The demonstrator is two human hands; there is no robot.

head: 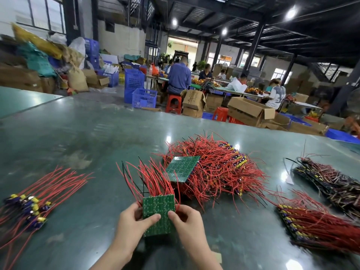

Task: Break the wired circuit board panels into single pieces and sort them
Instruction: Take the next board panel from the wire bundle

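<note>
Glossy green surface (87, 133): we're pinching a green wired circuit board panel (158, 213) w/ left hand (134, 223) & right hand (185, 221); few singles (29, 207) sorted, big red-wired pile (210, 168) left.

Bare table (81, 137) is found left of and beyond the central wire heap (210, 168). Nearer and left of the heap, separated pieces (31, 207) block the edge; to its right, stacked strips (315, 223) and a dark bundle (331, 182) crowd passage.
</note>
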